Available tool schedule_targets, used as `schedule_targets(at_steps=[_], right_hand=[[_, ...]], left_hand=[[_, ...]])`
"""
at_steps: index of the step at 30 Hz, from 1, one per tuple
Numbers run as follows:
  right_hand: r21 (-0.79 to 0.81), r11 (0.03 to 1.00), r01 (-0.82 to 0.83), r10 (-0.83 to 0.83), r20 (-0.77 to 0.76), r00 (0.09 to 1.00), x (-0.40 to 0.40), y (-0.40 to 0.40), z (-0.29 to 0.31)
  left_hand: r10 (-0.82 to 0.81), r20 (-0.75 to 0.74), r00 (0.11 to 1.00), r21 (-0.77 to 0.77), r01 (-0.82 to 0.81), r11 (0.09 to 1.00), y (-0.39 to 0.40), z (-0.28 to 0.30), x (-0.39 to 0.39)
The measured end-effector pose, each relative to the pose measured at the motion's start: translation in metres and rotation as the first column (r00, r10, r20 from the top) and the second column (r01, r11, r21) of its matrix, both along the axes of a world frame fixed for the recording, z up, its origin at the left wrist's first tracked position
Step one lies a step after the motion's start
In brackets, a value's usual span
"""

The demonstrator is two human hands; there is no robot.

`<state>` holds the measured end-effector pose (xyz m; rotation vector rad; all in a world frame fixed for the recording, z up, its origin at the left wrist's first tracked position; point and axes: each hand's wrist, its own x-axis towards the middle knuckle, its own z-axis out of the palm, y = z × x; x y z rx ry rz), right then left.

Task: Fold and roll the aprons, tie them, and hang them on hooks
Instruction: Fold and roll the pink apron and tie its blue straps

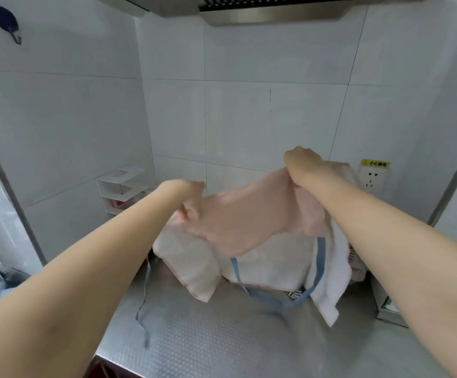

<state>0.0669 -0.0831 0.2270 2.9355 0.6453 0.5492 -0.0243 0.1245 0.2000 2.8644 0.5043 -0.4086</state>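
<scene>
Holding a pale pink apron (pixel 249 216) up off the steel counter (pixel 222 336), the person stands with both arms stretched toward the tiled corner. From the head camera, the only view, the left hand (pixel 188 190) pinches the cloth's left top edge, fingers curled into the fabric, and the right hand (pixel 302 165) grips the opposite edge a little higher, knuckles up and fist closed on the cloth. Held apart like this, the hands spread the top edge so the apron hangs open between them, which I judge is meant to square it up before the first fold. Its lower part drapes down onto white cloth (pixel 271 268) heaped on the counter just beneath; whether that heap is more aprons or part of the same one I cannot tell. Blue straps (pixel 320 257) hang from the bundle: one loop trails forward on the counter, and another thin strap (pixel 143 309) dangles at the left toward the counter's front edge. They are loose, so tying is not yet done.

High on the left wall, well apart from the hands, a dark blue hook (pixel 6 21) hangs bare, presumably where a rolled apron will end up. A white rack (pixel 118 192) sits in the corner, and a wall socket (pixel 373 180) with a yellow label lies just beyond the right hand.
</scene>
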Motion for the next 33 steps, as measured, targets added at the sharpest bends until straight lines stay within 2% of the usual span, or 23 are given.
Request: schedule_targets(at_steps=[2, 4, 5, 7, 9, 13, 16, 20, 23, 25, 28, 30, 33], right_hand=[[0.027, 0.998, -0.055, 0.057, -0.104, 0.993, -0.009, 0.015, -0.003], [0.072, 0.991, -0.111, 0.123, -0.197, 0.973, -0.017, 0.030, -0.003], [0.096, 0.986, -0.136, 0.154, -0.219, 0.964, -0.018, 0.035, -0.003], [0.124, 0.979, -0.163, 0.188, -0.231, 0.955, -0.017, 0.038, -0.003], [0.126, 0.984, -0.128, 0.158, -0.260, 0.953, -0.009, 0.028, -0.004], [0.108, 0.994, -0.032, 0.067, -0.337, 0.939, -0.001, 0.004, -0.003], [0.166, 0.986, 0.013, 0.056, -0.402, 0.914, 0.000, -0.002, 0.000], [0.252, 0.960, 0.125, -0.036, -0.331, 0.943, 0.005, -0.015, 0.001], [0.203, 0.974, 0.101, -0.086, -0.081, 0.993, 0.001, -0.013, 0.009], [0.182, 0.982, 0.058, -0.073, 0.074, 0.995, 0.001, -0.008, 0.019], [0.270, 0.962, -0.042, -0.022, 0.230, 0.973, 0.003, 0.001, 0.038], [0.338, 0.928, -0.156, 0.060, 0.277, 0.959, -0.001, 0.012, 0.051], [0.308, 0.898, -0.313, 0.269, 0.179, 0.947, -0.004, 0.023, 0.062]], left_hand=[[-0.004, 0.134, 0.991, -0.273, 0.040, 0.961, -0.025, -0.004, 0.015], [0.046, 0.283, 0.958, -0.408, 0.077, 0.910, -0.055, -0.009, 0.024], [0.063, 0.341, 0.938, -0.422, 0.092, 0.902, -0.067, -0.013, 0.029], [0.031, 0.415, 0.909, -0.292, 0.101, 0.951, -0.073, -0.017, 0.035], [-0.021, 0.416, 0.909, -0.129, 0.082, 0.988, -0.065, -0.018, 0.039], [-0.080, 0.365, 0.928, 0.005, 0.084, 0.996, -0.051, -0.013, 0.043], [-0.095, 0.351, 0.932, 0.072, 0.075, 0.995, -0.047, -0.011, 0.042], [-0.030, 0.327, 0.945, 0.033, 0.020, 0.999, -0.023, -0.014, 0.042], [0.019, 0.357, 0.934, -0.022, -0.011, 1.000, -0.015, -0.009, 0.038], [0.048, 0.386, 0.921, -0.027, -0.040, 0.999, -0.015, -0.002, 0.035], [0.076, 0.404, 0.911, -0.003, -0.082, 0.997, -0.011, 0.011, 0.033], [0.102, 0.366, 0.925, 0.001, -0.110, 0.994, -0.006, 0.012, 0.032], [0.145, 0.172, 0.974, -0.082, -0.133, 0.988, 0.001, 0.000, 0.028]])
